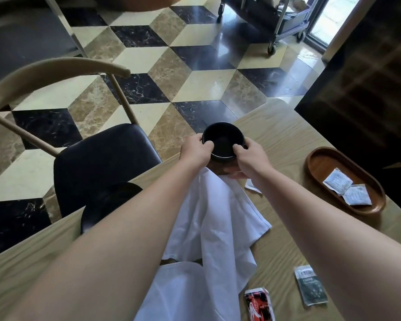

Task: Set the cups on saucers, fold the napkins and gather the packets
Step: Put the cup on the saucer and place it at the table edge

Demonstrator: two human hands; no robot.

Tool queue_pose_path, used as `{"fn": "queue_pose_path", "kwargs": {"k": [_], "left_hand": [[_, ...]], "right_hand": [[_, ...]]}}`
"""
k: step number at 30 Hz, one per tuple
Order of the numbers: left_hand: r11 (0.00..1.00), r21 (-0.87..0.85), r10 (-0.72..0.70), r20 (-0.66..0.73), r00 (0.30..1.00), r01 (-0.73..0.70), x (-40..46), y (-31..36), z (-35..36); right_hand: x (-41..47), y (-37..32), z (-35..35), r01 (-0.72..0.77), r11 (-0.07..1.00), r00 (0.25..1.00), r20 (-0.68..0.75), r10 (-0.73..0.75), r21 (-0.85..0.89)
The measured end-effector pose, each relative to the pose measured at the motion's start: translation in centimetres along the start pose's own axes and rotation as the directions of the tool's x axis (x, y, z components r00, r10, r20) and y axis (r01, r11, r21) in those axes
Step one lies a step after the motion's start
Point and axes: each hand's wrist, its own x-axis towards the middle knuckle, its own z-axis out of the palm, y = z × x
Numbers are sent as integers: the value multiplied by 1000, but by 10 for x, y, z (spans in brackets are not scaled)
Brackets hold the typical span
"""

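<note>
A person is holding a black cup (223,142) with both hands above the far edge of a light wooden table (285,135). The left hand (196,150) is gripping the cup's left rim, its thumb curling over the lip; the right hand (251,157) is gripping the right rim in the same way, thumb hooking inside. The remaining fingers of both hands are wrapping round the cup's outer wall, out of sight. Whether the cup is touching anything beneath it cannot be told.

A white napkin (214,218) is lying crumpled just nearer than the cup, running under the forearms. A second black cup (107,202) is sitting left of the napkin, partly hidden by the left forearm. An oval wooden tray (320,158) is resting right of the held cup, containing two white packets (346,187). A dark green packet (310,288) and a red packet (259,303) are lying near the napkin's near end. A dark-seated chair (102,156) is standing left of the cup.
</note>
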Motion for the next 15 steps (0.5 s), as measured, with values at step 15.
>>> {"fn": "queue_pose_path", "kwargs": {"k": [15], "left_hand": [[994,-35,-102,-24,994,101,-54,35,-62]], "right_hand": [[-38,-54,9,102,985,985,150,-81,-141]]}}
